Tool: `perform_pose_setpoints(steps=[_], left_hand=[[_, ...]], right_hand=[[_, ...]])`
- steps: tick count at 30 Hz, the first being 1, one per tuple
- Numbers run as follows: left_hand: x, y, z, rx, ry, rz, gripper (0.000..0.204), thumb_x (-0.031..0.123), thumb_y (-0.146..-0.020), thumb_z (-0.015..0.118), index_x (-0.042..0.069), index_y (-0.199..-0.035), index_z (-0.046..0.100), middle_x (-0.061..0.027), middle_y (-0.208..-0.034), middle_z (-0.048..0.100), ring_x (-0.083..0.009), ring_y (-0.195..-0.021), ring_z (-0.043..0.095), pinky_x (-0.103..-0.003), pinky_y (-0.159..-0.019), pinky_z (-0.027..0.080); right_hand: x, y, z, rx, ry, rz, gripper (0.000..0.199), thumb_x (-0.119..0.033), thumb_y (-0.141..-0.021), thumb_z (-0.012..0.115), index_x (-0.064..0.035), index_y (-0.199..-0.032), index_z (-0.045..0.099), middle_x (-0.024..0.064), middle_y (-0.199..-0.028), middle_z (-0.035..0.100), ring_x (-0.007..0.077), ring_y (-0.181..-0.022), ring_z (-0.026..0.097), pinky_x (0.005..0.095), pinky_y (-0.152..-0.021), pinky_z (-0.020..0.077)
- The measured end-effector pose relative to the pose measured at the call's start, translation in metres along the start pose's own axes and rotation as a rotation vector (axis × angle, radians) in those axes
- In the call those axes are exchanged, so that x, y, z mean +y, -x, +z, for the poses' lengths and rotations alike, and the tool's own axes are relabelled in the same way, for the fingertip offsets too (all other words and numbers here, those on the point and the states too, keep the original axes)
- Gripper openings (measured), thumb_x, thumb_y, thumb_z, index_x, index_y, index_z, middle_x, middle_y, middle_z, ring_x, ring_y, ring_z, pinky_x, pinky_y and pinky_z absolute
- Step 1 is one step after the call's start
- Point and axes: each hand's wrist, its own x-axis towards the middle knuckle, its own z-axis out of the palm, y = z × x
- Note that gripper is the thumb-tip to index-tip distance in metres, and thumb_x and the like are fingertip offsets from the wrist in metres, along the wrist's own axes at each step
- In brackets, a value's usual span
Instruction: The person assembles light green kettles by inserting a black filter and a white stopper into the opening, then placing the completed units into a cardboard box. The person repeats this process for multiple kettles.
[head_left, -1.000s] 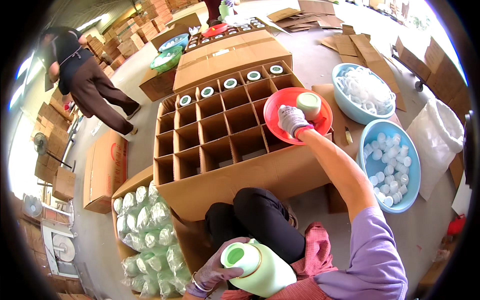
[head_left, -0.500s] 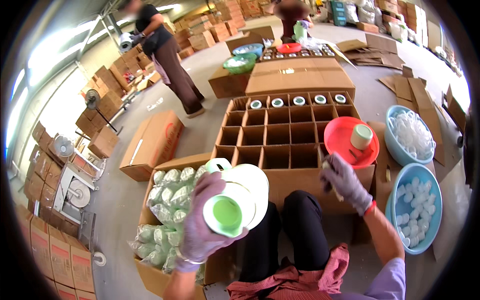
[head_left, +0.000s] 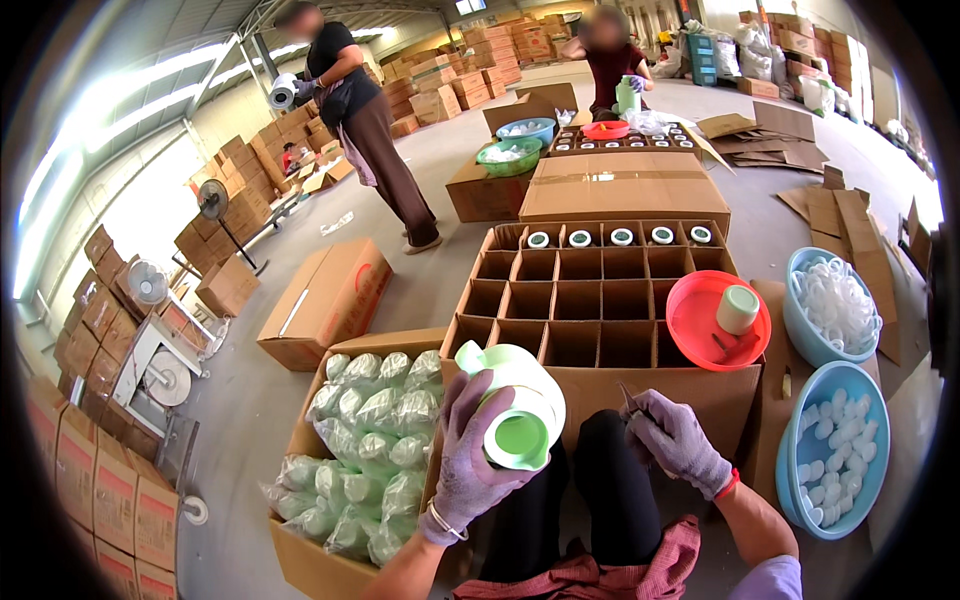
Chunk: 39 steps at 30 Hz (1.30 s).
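My left hand (head_left: 465, 465), in a grey glove, grips a pale green jug (head_left: 535, 385) with a handle and spout. It is tilted so that its round green opening faces me. To the right, my gloved right hand (head_left: 682, 440) is closed around a thin, dark, pointed tool (head_left: 627, 397); the rest of it is hidden in the fingers. The tool's tip is apart from the jug. Both hands are above my knees, in front of a divided carton (head_left: 650, 395). On that carton's right corner rests a red bowl (head_left: 690, 345) holding a pale green cup (head_left: 737, 310).
At left, an open carton (head_left: 300, 540) holds plastic-wrapped green bottles or jugs (head_left: 370, 400). Blue basins of white rings (head_left: 830, 300) and small white caps (head_left: 835, 440) stand at right. Several white-topped items fill the divided carton's far row. Two people (head_left: 370, 120) (head_left: 610, 70) are beyond.
The view has tilted up and shifted left. My left hand has turned the jug and brought it rightward in the picture. My right hand has moved lower, below the red bowl, with the tool tip pointing up.
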Motion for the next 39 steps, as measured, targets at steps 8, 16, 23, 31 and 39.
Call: perform_pose_setpoints(steps=[8,16,23,31,39], left_hand=[[0.002,0.014,0.037,-0.017,0.002,-0.068,0.085,0.018,-0.054,0.092,0.013,-0.131,0.057,-0.0105,-0.141,0.047,-0.0429,-0.135,0.037,-0.055,-0.112,0.034],[-0.007,0.002,0.036,0.040,-0.087,-0.038,0.091,0.028,-0.055,0.092,0.008,-0.134,0.052,-0.0140,-0.134,0.052,-0.0429,-0.132,0.041,-0.056,-0.112,0.033],[-0.003,0.020,0.055,0.020,-0.046,-0.042,0.084,0.023,-0.058,0.090,0.012,-0.133,0.056,-0.0103,-0.142,0.048,-0.0428,-0.136,0.035,-0.058,-0.112,0.029],[0.006,0.039,0.070,-0.043,-0.157,-0.012,0.077,0.024,-0.061,0.087,0.021,-0.133,0.058,-0.0036,-0.144,0.048,-0.0412,-0.139,0.033,-0.065,-0.113,0.022],[0.007,0.050,0.094,0.014,-0.256,0.026,0.056,0.023,-0.071,0.084,0.020,-0.124,0.065,-0.0023,-0.139,0.052,-0.0408,-0.139,0.034,-0.069,-0.112,0.024]], right_hand=[[0.025,0.018,0.014,-0.071,0.001,-0.043,0.018,-0.007,-0.099,0.049,-0.0008,-0.114,0.057,0.0030,-0.070,0.063,0.0082,-0.057,0.060,0.0240,-0.054,0.0497],[0.016,0.009,0.014,-0.053,-0.063,-0.072,0.019,-0.014,-0.102,0.049,-0.0019,-0.114,0.058,0.0028,-0.074,0.064,0.0078,-0.060,0.062,0.0240,-0.057,0.0514],[-0.008,0.027,0.035,-0.144,0.343,-0.201,0.012,-0.008,-0.097,0.055,-0.0016,-0.107,0.059,0.0107,-0.072,0.063,0.0223,-0.058,0.066,0.0316,-0.055,0.0516],[0.042,0.035,0.049,0.060,0.639,-0.410,0.013,-0.012,-0.093,0.061,-0.0029,-0.099,0.056,0.0173,-0.070,0.060,0.0375,-0.063,0.063,0.0435,-0.056,0.0502],[0.066,0.038,0.062,0.105,0.711,-0.302,0.011,-0.011,-0.093,0.059,-0.0010,-0.093,0.055,0.0195,-0.064,0.058,0.0383,-0.062,0.062,0.0450,-0.054,0.0490]])
